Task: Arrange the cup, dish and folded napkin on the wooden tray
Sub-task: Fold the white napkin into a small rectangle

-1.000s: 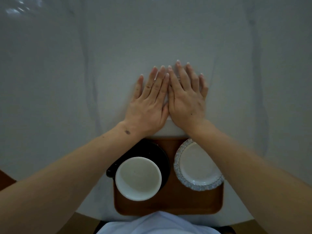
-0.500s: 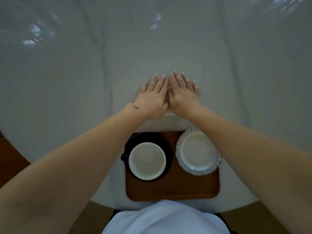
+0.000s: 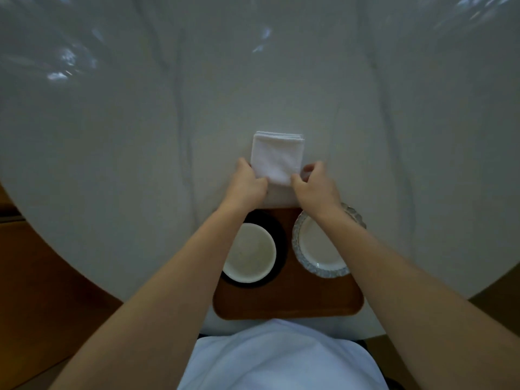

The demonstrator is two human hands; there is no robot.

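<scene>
Fingers of my left hand [image 3: 247, 183] and right hand [image 3: 314, 183] pinch the white folded cloth napkin's [image 3: 277, 156] near corners; it lies on the pale marble counter [image 3: 112, 164] past the brown wooden tray's [image 3: 287, 302] far edge. Next, I judge, lift it aboard beside the white cup [image 3: 249, 253] and ruffled dish [image 3: 320, 246].

Counts, all placed relative to the wooden tray [image 3: 287, 302], of which there is 1, sitting at the near edge of 1 white marble table [image 3: 112, 164].

- Cups: 1, white cup [image 3: 250, 253], on the tray's left half.
- Saucers: 1, black saucer [image 3: 280, 237], under the cup, also on the tray's left half.
- Dishes: 1, white dish [image 3: 320, 249] w/ patterned scalloped rim, on the tray's right half.
- Napkins: 1, white folded napkin [image 3: 277, 156], on the table just past the tray's far edge.
- Hands: 2, left hand [image 3: 247, 184] and right hand [image 3: 316, 184], both past the tray's far edge, at the napkin's near corners.
</scene>
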